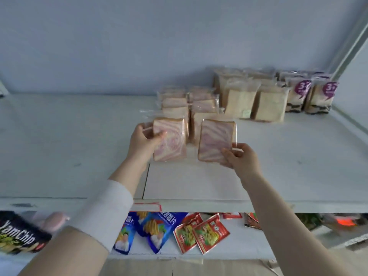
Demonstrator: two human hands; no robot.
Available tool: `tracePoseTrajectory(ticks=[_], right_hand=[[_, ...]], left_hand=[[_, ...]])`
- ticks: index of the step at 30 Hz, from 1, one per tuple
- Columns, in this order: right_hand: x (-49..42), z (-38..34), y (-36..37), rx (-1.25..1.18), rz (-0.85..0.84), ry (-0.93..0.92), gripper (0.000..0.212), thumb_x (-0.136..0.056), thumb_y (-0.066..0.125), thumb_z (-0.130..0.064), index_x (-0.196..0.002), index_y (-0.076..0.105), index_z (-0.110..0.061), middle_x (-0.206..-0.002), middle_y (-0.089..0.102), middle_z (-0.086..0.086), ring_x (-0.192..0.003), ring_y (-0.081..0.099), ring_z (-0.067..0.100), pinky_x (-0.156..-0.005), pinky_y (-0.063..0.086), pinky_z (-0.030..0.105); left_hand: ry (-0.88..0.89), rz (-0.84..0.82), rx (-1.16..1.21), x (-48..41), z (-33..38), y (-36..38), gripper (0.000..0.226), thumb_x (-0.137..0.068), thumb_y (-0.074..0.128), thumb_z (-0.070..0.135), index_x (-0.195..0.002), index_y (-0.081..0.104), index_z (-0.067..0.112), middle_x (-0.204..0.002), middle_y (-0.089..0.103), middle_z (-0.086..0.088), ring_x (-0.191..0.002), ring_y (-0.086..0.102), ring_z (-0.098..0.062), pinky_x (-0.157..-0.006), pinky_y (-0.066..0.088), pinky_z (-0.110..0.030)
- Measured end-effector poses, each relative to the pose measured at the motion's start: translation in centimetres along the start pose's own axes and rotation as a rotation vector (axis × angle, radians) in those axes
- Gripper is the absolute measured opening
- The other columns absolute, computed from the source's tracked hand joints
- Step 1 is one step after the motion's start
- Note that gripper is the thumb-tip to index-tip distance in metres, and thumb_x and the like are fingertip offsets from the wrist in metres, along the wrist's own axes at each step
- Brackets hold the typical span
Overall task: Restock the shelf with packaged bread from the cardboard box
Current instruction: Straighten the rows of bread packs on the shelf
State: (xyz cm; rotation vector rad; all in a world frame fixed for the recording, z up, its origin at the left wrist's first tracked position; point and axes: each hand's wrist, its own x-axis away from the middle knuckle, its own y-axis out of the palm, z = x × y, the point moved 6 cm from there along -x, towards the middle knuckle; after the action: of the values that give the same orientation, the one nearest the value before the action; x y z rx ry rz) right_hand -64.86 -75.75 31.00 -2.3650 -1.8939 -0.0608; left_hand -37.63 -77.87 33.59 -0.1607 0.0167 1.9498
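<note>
My left hand point(143, 138) grips a clear-wrapped slice of pink marbled bread point(172, 143) by its left edge, upright on the white shelf point(59, 140). My right hand point(240, 157) holds a second pink marbled bread pack point(214, 139) by its lower right corner, tilted, just right of the first. Both packs stand at the front of two rows of the same pink bread point(189, 102). The cardboard box is out of sight.
Plain toast packs point(256, 100) and purple-labelled bread bags point(310, 96) stand at the back right of the shelf. Below it, a lower shelf holds blue snack bags point(153, 230), red sachets point(201, 234) and a black chip bag point(18, 236).
</note>
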Motion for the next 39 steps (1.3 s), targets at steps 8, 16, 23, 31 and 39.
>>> tracePoseTrajectory(ticks=[8, 16, 23, 31, 39], right_hand=[[-3.4, -0.9, 1.8, 0.727, 0.195, -0.225, 0.066, -0.076, 0.072, -0.033, -0.132, 0.042, -0.012, -0.124, 0.043, 0.013, -0.118, 0.037, 0.03, -0.096, 0.033, 0.036], [-7.2, -10.5, 6.8, 0.717, -0.104, -0.557, 0.085, -0.064, 0.065, -0.052, -0.136, 0.037, -0.018, -0.138, 0.033, 0.008, -0.127, 0.025, 0.021, -0.107, 0.028, 0.042], [-8.0, -8.9, 13.5, 1.108, -0.498, -0.637, 0.109, -0.049, 0.039, -0.08, -0.144, 0.007, -0.035, -0.156, -0.006, -0.003, -0.144, -0.014, 0.019, -0.116, 0.003, 0.047], [-19.8, -13.9, 17.2, 0.998, -0.424, -0.409, 0.077, -0.078, 0.054, -0.054, -0.142, 0.031, -0.018, -0.148, 0.035, 0.001, -0.137, 0.03, 0.018, -0.11, 0.021, 0.03], [-23.0, -10.8, 20.6, 1.22, -0.677, -0.345, 0.099, -0.062, 0.058, -0.069, -0.145, 0.02, -0.032, -0.157, 0.011, -0.004, -0.142, 0.014, 0.015, -0.11, 0.015, 0.025]], left_hand=[[0.084, 0.043, -0.161, -3.4, -2.8, 3.2, 0.043, -0.079, 0.07, 0.014, -0.115, 0.048, 0.013, -0.108, 0.057, -0.005, -0.089, 0.058, -0.007, -0.078, 0.046, -0.01], [-0.116, -0.076, 0.07, -4.2, -3.7, 3.2, 0.058, -0.056, 0.067, 0.034, -0.104, 0.036, 0.043, -0.121, 0.039, 0.019, -0.097, 0.046, 0.025, -0.074, 0.043, -0.001], [-0.14, 0.014, 0.282, -10.8, -3.1, 1.2, 0.018, -0.092, 0.046, 0.035, -0.108, 0.041, 0.028, -0.117, 0.046, 0.003, -0.107, 0.045, -0.009, -0.092, 0.035, -0.025], [-0.381, -0.287, 0.111, -26.5, -3.7, 7.4, 0.04, -0.097, 0.03, 0.048, -0.093, 0.057, 0.019, -0.077, 0.064, 0.0, -0.068, 0.06, -0.015, -0.063, 0.044, -0.023], [-0.507, -0.375, 0.112, -29.6, -4.9, 8.9, 0.034, -0.093, 0.05, 0.035, -0.066, 0.049, 0.016, -0.035, 0.047, 0.006, -0.034, 0.043, -0.008, -0.034, 0.033, -0.01]])
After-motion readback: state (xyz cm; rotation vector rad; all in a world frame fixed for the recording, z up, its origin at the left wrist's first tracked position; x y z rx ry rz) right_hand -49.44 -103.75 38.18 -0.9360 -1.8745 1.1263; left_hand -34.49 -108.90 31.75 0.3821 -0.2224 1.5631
